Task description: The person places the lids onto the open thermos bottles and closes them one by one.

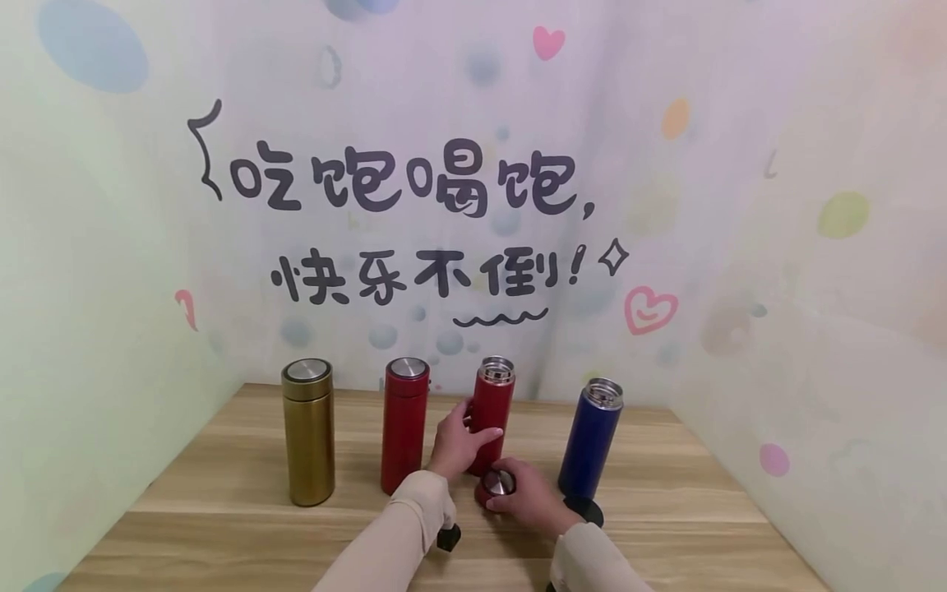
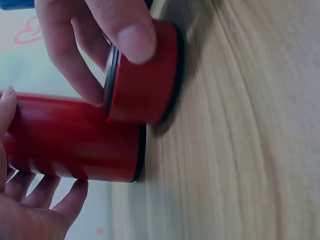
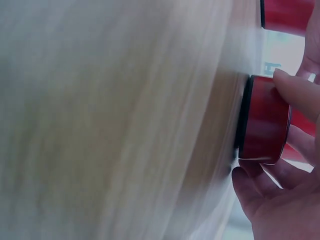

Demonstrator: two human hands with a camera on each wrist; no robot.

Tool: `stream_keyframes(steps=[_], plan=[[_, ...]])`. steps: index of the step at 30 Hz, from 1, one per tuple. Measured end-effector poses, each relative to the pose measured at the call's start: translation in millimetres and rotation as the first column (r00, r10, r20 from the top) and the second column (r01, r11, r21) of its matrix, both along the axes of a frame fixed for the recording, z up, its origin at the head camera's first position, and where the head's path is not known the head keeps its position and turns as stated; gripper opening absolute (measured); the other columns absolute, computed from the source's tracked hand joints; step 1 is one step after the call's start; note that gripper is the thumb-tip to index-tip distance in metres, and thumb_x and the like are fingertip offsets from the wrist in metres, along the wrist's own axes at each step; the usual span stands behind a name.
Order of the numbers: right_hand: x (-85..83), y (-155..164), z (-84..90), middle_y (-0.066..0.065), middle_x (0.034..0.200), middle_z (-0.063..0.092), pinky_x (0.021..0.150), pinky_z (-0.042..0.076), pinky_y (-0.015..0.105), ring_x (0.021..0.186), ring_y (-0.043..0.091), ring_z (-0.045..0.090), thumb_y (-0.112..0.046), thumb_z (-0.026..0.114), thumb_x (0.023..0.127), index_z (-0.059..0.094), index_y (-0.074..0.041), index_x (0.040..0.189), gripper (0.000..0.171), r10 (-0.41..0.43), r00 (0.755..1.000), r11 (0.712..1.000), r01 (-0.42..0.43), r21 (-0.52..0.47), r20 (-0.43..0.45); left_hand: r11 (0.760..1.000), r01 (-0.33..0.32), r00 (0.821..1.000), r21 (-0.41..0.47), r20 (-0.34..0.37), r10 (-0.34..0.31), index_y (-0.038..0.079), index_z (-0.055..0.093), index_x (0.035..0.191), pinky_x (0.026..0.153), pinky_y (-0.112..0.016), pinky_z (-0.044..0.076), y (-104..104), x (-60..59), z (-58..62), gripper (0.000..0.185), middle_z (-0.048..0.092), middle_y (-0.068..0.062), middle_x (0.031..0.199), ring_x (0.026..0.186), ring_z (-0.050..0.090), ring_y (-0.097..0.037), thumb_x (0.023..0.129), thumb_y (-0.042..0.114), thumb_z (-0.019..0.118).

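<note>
The open red flask (image 1: 491,415) stands upright on the worktop (image 1: 222,501), steadied by the left hand (image 1: 457,444). Its red lid (image 1: 494,487) is pinched by the right hand (image 1: 534,497) just near of the flask's base, well below its mouth.

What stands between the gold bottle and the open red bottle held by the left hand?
One capped red bottle stands between the gold bottle and the open red bottle, seen in the head view.
</note>
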State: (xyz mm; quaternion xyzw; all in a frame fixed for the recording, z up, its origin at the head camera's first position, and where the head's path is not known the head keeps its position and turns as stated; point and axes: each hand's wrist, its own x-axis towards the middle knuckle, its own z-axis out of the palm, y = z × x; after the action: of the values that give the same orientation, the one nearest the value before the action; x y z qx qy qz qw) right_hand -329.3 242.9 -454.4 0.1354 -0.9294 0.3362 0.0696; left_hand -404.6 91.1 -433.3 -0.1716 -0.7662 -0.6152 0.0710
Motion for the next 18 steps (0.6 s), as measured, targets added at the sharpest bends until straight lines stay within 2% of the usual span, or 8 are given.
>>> stream_keyframes(steps=[7, 12, 18], plan=[[1.6, 5.5, 3.0, 0.008, 0.114, 0.065, 0.091, 0.048, 0.051, 0.105, 0.027, 0.059, -0.022, 0.079, 0.082, 0.062, -0.004, 0.121, 0.046, -0.015, 1.0, 0.998, 0.016, -0.057, 0.015, 1.0, 0.001, 1.0, -0.007, -0.022, -0.001, 0.008, 0.045, 0.142, 0.094, -0.049, 0.049, -4.4, 0.9, -2.2, 0.07, 0.058, -0.014, 0.131, 0.116, 0.058, -0.031, 0.083, 0.028, 0.079], [3.9, 10.3, 5.9, 0.011, 0.115, 0.064, 0.09, 0.049, 0.052, 0.104, 0.028, 0.059, -0.029, 0.077, 0.084, 0.063, -0.005, 0.121, 0.047, -0.07, 0.997, 0.995, 0.072, -0.074, 0.029, 1.0, -0.003, 1.0, -0.007, 0.002, 0.003, 0.011, 0.046, 0.141, 0.094, -0.049, 0.05, -6.5, 5.0, -2.1, 0.07, 0.058, -0.012, 0.131, 0.114, 0.059, -0.03, 0.082, 0.03, 0.079], [6.1, 14.8, 11.9, 0.01, 0.115, 0.064, 0.087, 0.052, 0.048, 0.102, 0.025, 0.06, -0.035, 0.074, 0.086, 0.064, -0.006, 0.123, 0.047, -0.134, 0.99, 0.986, 0.138, -0.096, 0.046, 1.0, 0.006, 1.0, -0.003, 0.02, -0.006, 0.013, 0.047, 0.141, 0.094, -0.048, 0.05, -8.1, 8.3, -2.2, 0.069, 0.058, -0.011, 0.131, 0.114, 0.059, -0.029, 0.083, 0.032, 0.079]])
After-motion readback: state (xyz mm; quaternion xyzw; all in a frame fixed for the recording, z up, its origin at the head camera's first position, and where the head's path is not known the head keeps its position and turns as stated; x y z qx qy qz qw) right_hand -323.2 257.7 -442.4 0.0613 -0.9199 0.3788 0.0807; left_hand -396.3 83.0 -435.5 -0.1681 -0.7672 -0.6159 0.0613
